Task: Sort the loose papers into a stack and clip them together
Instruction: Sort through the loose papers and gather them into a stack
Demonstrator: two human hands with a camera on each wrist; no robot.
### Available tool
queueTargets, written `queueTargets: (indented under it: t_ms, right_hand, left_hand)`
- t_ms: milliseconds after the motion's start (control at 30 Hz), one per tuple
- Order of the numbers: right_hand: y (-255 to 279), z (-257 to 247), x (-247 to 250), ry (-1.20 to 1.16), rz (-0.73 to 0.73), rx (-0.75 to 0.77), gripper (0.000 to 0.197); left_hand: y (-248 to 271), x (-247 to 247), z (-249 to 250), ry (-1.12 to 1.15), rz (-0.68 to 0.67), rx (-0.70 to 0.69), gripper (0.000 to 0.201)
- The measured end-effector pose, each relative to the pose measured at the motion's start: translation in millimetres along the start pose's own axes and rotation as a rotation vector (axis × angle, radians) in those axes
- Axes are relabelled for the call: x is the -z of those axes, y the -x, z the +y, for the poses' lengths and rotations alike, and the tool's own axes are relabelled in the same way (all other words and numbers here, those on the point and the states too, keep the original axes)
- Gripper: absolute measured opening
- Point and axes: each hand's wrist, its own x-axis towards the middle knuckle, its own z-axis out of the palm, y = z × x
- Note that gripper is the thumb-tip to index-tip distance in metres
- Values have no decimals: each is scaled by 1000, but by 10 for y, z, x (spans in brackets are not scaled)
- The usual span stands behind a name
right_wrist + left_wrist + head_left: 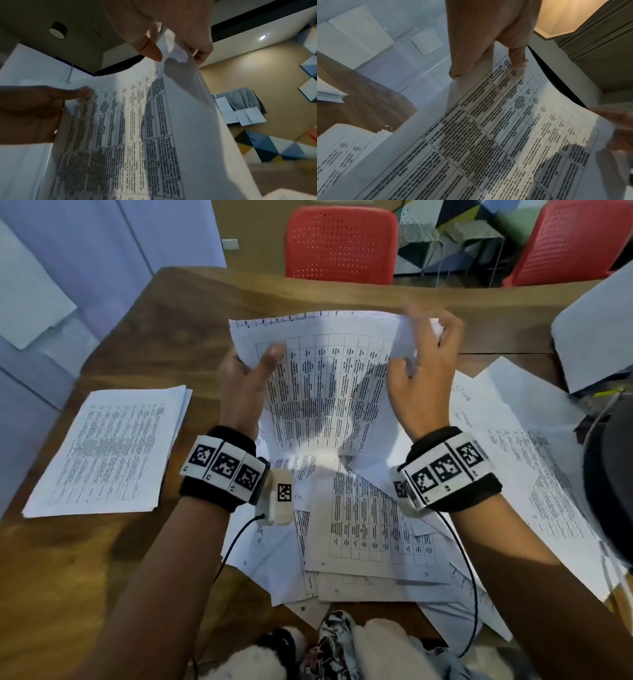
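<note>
Left hand [245, 381] and right hand [423, 361] both pinch sheet [329, 385] by its sides, fingers curled on edges — sheet raised over loose papers [370, 529] on desk [154, 330]. Stack [106, 453] lies left, apart. Red chair [340, 244] behind desk.

Two hands, the left hand [245, 381] and the right hand [424, 361]. One neat stack [109, 450] lies left of the left hand. Two red chairs [340, 244] stand beyond both hands.
</note>
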Motion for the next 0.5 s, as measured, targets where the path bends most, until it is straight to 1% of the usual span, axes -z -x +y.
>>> queueTargets:
  t_ms: [67,133,167,200,233,267,333,400,500]
  right_hand:
    - [-32,77,14,-18,20,-95,61]
    - [-15,156,6,-155,20,-188,64]
    - [5,193,-5,-231,3,-259,66]
    - [38,233,-24,-271,-29,-338,64]
    - [76,257,-46,-267,-70,-404,58]
    - [99,265,-69,-238,-98,-440,49]
    - [80,206,-59,-211,-99,-425,35]
    - [-10,119,-3,-283,-38,-383,32]
    - [-88,103,86,-383,48,-333,29]
  left_hand:
    - [-3,36,-68,-19,6,32,14]
    - [18,54,-154,-50,18,92,24]
    - [41,41,-192,-56,17,128,27]
    - [64,22,-230,-53,16,155,29]
    - [84,-8,-244,-47,18,169,29]
    - [83,-39,-237,-45,32,172,27]
    - [55,-93,-141,-54,65,125,19]
    - [2,-115,-16,-40,83,68,17]
    - [-27,-106,80,-8,55,57,13]
